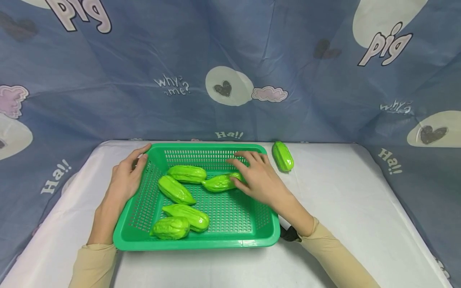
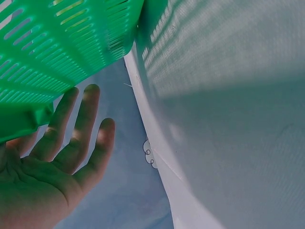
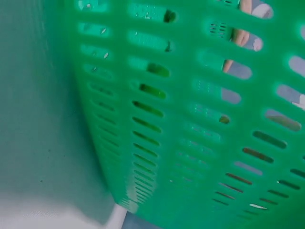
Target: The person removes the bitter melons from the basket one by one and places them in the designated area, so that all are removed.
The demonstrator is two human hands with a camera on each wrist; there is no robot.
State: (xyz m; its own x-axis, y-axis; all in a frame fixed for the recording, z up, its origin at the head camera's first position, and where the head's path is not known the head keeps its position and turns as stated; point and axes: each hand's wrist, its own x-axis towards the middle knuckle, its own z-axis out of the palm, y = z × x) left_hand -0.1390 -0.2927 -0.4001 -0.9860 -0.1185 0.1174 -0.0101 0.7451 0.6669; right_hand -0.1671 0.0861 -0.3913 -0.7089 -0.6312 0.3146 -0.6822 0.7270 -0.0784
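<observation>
A green plastic basket (image 1: 194, 243) with slotted walls stands on the white table, several bright green ridged gourds (image 1: 175, 190) inside it. My left hand (image 1: 124, 180) rests against the basket's left rim; in the left wrist view, the fingers of that hand (image 2: 62, 157) extend beside the basket wall (image 2: 71, 43). Over the basket's right part is my right hand (image 1: 261, 180), fingers spread and thumb at the right end of one gourd (image 1: 219, 183). The slotted wall (image 3: 157, 109) fills most of the right wrist view, hiding most of the right hand.
Another green gourd (image 1: 283, 156) lies on the white tabletop (image 1: 345, 192), behind and right of the basket. A dark object (image 1: 289, 233) shows at the right wrist. Blue printed cloth (image 1: 194, 108) hangs behind and at both sides of the table.
</observation>
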